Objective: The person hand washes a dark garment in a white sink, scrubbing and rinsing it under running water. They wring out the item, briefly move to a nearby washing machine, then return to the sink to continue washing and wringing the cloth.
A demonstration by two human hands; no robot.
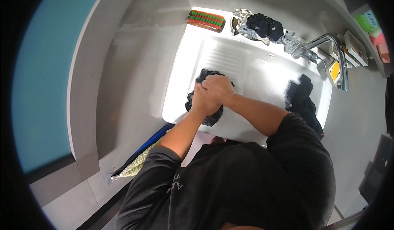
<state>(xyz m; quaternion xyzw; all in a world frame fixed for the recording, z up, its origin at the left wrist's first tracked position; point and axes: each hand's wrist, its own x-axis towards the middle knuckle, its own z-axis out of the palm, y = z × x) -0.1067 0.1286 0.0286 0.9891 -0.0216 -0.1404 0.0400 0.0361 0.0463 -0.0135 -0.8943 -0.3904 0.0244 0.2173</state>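
Observation:
Both hands are pressed together over a wet, bunched black garment point(212, 119) in the left part of the white sink point(250, 98). My left hand point(202, 100) is closed on the cloth, its fingers partly hidden. My right hand point(220, 88) lies against and partly over the left, its fingers curled in at the same bundle. Folds of the cloth stick out beyond and below the hands. Just past them are the moulded washboard ridges point(223, 57) of the sink.
A scrubbing brush point(206, 20) with red and green bristles lies on the back ledge. Beside it sit small bunched cloths point(264, 26), then a chrome faucet point(316, 53). Another dark garment point(303, 96) with suds drapes over the sink's right side. A patterned towel point(137, 164) hangs at left.

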